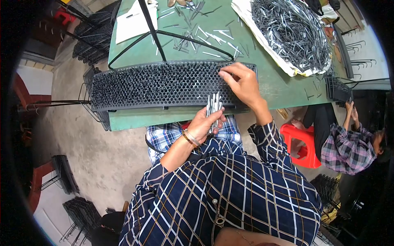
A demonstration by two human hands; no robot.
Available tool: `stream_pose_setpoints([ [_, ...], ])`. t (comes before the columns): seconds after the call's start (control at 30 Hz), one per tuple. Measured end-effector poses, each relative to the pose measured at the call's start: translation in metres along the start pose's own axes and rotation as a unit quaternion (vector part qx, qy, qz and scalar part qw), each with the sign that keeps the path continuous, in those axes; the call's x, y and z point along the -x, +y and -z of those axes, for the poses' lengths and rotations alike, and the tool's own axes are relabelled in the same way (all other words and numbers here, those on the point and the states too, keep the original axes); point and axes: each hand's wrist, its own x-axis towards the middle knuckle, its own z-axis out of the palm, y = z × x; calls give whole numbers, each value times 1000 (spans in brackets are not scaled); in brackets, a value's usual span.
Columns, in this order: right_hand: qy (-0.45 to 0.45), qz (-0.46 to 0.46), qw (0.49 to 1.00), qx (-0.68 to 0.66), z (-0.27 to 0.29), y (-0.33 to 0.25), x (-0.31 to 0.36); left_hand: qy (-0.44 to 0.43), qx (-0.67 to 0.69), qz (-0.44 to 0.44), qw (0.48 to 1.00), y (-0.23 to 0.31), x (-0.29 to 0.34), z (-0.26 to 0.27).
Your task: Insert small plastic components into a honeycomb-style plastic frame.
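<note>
My left hand (200, 126) is closed round a bundle of slim grey and silver sticks (214, 103), which point up and away from me. Just beyond it, a long black tray (164, 86) full of small round holes lies along the near edge of the green table (275, 92). Dark pieces appear to fill many holes on its left and middle. Over the tray's right end is my right hand (245, 85), thumb and index finger pinched together close to the holes. Whatever sits between those fingertips is too small to make out.
A white sack (283, 65) heaped with similar sticks (291, 35) stands at the back right. Loose sticks (217, 37) and white paper (133, 26) lie beyond the tray. A black metal frame (154, 33) rises behind it. At right, a person (349, 147) works near a red stool (301, 143).
</note>
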Motion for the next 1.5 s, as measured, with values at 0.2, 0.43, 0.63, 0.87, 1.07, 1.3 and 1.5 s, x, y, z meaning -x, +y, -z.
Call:
stream_pose_setpoints([
  [0.2, -144, -144, 950, -237, 0, 6, 31, -25, -20, -52, 998, 5, 3, -10],
  [0.43, -67, -219, 925, -305, 7, 10, 33, -40, -34, -35, 998, -1, -2, -7],
  [0.63, 93, -182, 945, -254, 10, 9, 9, -15, -30, -18, 999, -3, -2, -4],
  [0.87, 137, -106, 971, -163, -3, 36, -3, -7, -27, -9, 1000, -3, -1, -5],
  [1.07, 96, 42, 994, -12, 2, 38, -2, -9, -26, -11, 1000, -4, 0, -4],
  [1.3, 79, 47, 996, -11, 0, 28, 3, -5, -27, 1, 1000, -4, -3, -4],
  [1.5, 70, 116, 988, 69, -5, 33, 3, -3, -36, 10, 999, -4, -2, -5],
])
